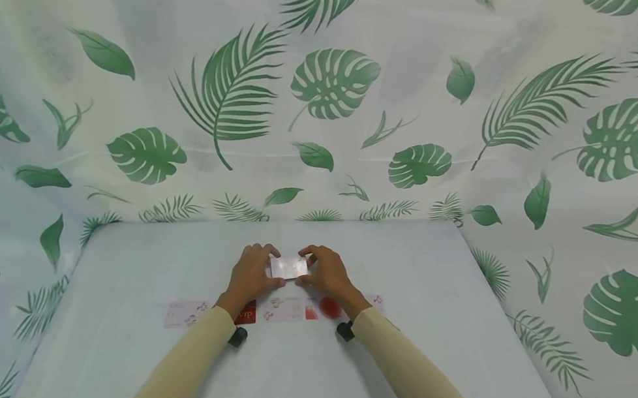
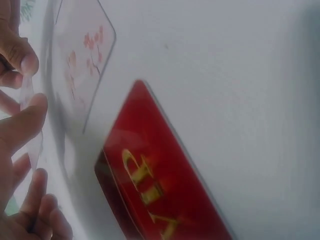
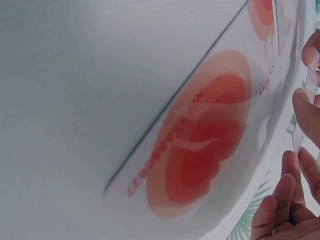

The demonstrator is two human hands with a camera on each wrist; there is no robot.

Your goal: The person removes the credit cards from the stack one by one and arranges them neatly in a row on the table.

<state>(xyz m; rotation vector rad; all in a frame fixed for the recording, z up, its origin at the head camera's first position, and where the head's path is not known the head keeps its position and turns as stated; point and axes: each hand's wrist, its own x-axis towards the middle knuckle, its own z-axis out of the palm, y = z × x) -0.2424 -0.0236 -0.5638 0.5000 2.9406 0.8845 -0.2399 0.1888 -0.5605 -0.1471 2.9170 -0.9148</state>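
Note:
A small whitish, glossy card is held up between both hands over the table. My left hand pinches its left side between thumb and fingers, and my right hand grips the opposite side the same way. From the left wrist view the held card appears nearly edge-on. Below the left wrist lies a red card with gold VIP lettering. Under the right wrist is a white card with red circles, partly covered by the arm in the head view.
Cards lie in a row across the white table: a pale pink floral card at left and another floral card in the middle. Behind the table hangs a white curtain with green leaf prints.

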